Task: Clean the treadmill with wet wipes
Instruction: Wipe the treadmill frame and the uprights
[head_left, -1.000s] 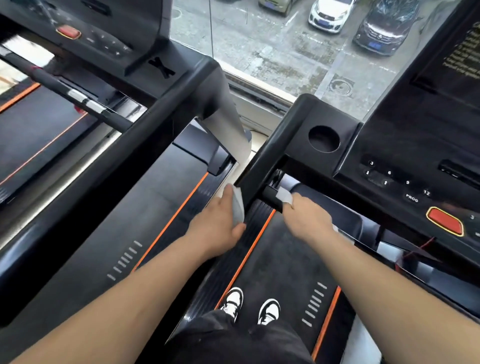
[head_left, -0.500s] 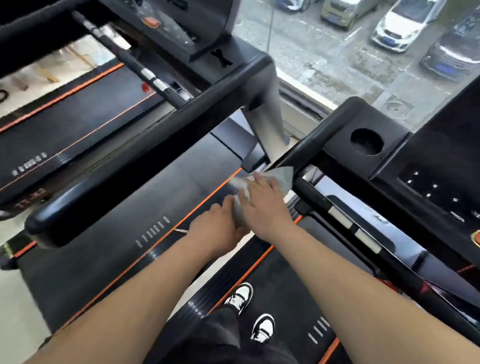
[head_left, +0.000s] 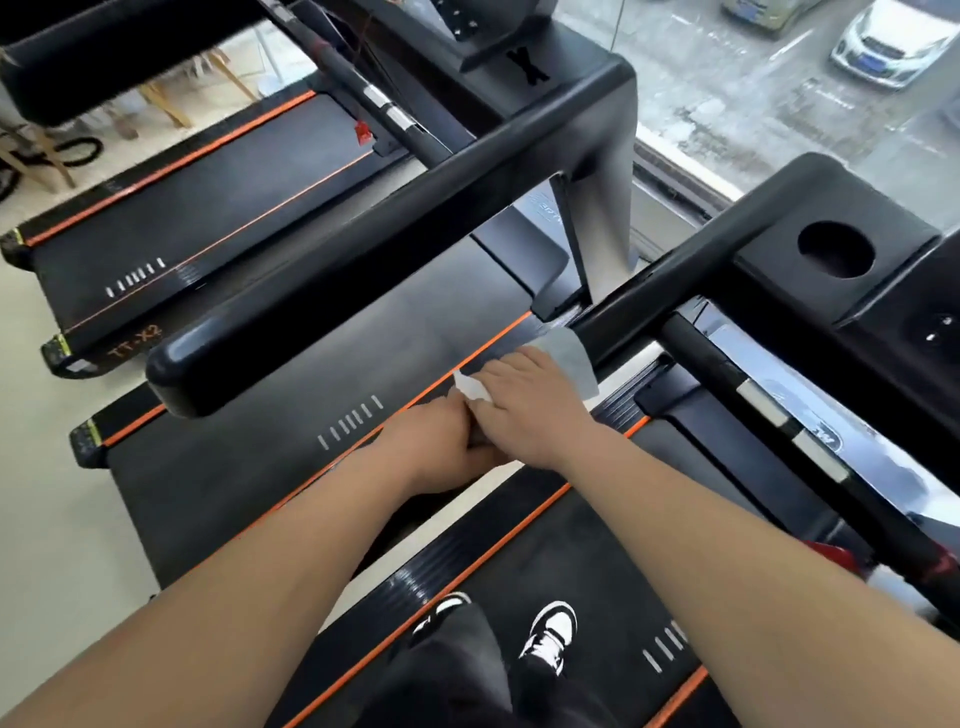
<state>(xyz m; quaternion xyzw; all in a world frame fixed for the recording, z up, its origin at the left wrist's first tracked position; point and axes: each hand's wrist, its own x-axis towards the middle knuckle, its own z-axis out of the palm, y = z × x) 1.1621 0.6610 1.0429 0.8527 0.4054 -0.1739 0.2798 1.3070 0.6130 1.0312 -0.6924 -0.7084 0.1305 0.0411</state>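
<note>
1. head view, change: a second ago the hands worked apart, one on each side of the treadmill's handrail (head_left: 691, 270). now they are bunched together just below its near end, right over left.
2. head view, grip: the right hand (head_left: 524, 410) lies with bent fingers over the near edge of a grey wet wipe (head_left: 571, 358) and holds it, thumb hidden. the sheet fans out towards the rail and reaches its underside. the left hand (head_left: 441, 452) is curled, and a white wad (head_left: 470, 387) pokes out at its knuckles. i cannot tell if the wad is a second wipe or a fold of the same one.
3. head view, meaning: i judge this a pause to refold or swap the wipe, not a wiping stroke.
4. head view, surroundings: the neighbouring treadmill's handrail (head_left: 363, 260) runs close on the left. the crossbar (head_left: 769, 410) and cup holder (head_left: 835, 249) lie to the right, and the shoes (head_left: 550, 629) stand on the belt (head_left: 571, 545).
5. head view, obstacles: the gap between the two machines is narrow, so i judge the rail's outer face awkward to reach.
</note>
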